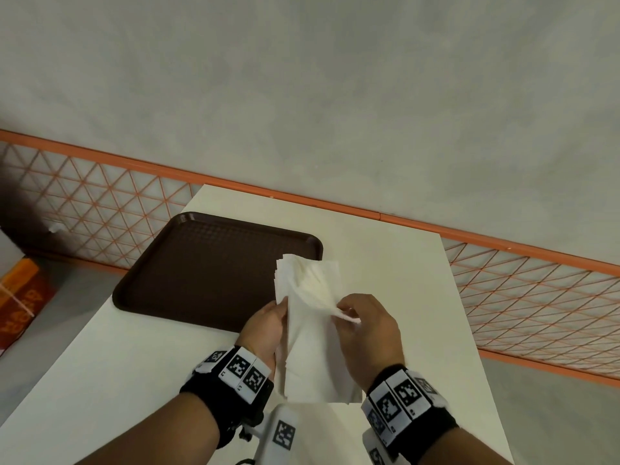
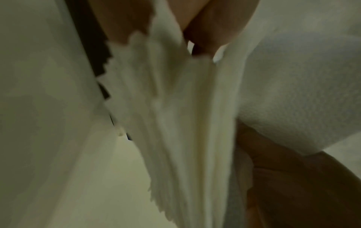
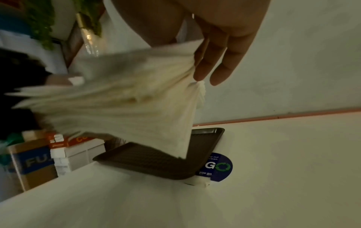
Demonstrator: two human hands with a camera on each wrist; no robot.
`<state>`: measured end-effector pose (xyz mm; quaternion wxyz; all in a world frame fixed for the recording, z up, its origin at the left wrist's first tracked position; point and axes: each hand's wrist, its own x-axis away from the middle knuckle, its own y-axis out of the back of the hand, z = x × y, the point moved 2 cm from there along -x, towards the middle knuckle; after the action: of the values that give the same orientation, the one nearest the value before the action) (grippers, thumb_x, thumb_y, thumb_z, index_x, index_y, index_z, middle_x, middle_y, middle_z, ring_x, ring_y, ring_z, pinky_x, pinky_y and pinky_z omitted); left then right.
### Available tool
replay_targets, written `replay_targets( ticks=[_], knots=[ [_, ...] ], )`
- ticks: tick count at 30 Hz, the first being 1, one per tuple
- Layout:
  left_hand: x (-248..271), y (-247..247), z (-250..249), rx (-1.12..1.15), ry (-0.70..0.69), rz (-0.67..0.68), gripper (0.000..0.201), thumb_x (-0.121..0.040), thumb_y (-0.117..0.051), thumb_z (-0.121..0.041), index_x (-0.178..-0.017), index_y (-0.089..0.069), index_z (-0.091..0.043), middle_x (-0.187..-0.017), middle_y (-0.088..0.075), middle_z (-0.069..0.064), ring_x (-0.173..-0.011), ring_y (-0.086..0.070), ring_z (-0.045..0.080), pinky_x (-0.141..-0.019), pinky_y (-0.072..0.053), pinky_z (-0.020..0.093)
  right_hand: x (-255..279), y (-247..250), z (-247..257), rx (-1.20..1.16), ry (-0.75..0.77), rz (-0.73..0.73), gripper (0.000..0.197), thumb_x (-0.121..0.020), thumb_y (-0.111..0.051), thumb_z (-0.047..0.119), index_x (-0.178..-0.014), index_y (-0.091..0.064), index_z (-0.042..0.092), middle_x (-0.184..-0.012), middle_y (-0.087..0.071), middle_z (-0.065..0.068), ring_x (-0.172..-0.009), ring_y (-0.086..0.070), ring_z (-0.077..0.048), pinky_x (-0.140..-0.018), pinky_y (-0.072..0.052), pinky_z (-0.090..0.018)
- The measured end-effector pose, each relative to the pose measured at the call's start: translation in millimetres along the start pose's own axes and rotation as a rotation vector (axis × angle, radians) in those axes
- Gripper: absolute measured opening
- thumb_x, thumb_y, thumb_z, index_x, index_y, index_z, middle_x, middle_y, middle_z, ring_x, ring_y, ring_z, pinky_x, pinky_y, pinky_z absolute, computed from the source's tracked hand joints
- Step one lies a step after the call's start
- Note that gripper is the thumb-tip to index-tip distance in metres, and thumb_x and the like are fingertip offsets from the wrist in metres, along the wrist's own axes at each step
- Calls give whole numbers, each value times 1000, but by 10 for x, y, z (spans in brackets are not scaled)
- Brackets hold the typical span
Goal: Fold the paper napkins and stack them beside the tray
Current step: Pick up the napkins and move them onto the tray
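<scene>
Both hands, left hand [image 1: 268, 325] and right hand [image 1: 367, 325], gripping the napkin bundle [image 1: 310, 317] above the table [image 1: 396, 263]

white table [image 1: 134, 364] | orange lattice rail [image 1: 536, 297] | cardboard boxes [image 3: 35, 163] | blue round sticker [image 3: 220, 167]

I see one brown tray [image 1: 201, 270] at my ten o'clock, one thick bunch of napkins [image 1: 308, 330], one white table [image 1: 396, 263], and one round blue sticker [image 3: 221, 167].
</scene>
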<state>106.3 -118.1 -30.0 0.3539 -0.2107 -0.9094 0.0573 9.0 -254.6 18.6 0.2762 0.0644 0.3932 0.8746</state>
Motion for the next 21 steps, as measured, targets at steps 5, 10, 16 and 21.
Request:
replay_targets(
  ticks=[5,10,16,21],
  knots=[
    [14,-94,30,21,-59,-89,24,-98,-41,1,-80,-56,-6,-80,-58,10,-91,-61,33,-80,-50,37,19,43,-49,-194,23,46,43,-77,-60,-4,-83,-63,39,-84,-66,19,-82,-63,-6,-73,-47,-13],
    [25,-73,5,139,29,-58,28,-94,-56,-27,-96,-71,-3,-86,-74,14,-88,-68,33,-82,-54,42,-51,168,-53,-550,-114,119,28,-78,-66,-4,-82,-66,24,-80,-70,1,-68,-63,-11,-58,-51,-24],
    [78,-143,-35,141,21,38,36,-83,-68,-37,-104,-72,-8,-101,-73,16,-99,-68,34,-86,-55,41,-105,263,-113,-672,-169,178,8,-80,-71,20,-87,-71,19,-89,-72,-5,-81,-65,-19,-77,-56,-46],
    [92,-183,-21,148,-36,80,33,-86,-65,-18,-114,-67,-1,-108,-69,21,-90,-69,32,-77,-56,39,-174,225,-145,-693,-237,247,13,-79,-72,16,-85,-67,5,-93,-69,-21,-78,-62,-25,-77,-55,-49]
  ],
)
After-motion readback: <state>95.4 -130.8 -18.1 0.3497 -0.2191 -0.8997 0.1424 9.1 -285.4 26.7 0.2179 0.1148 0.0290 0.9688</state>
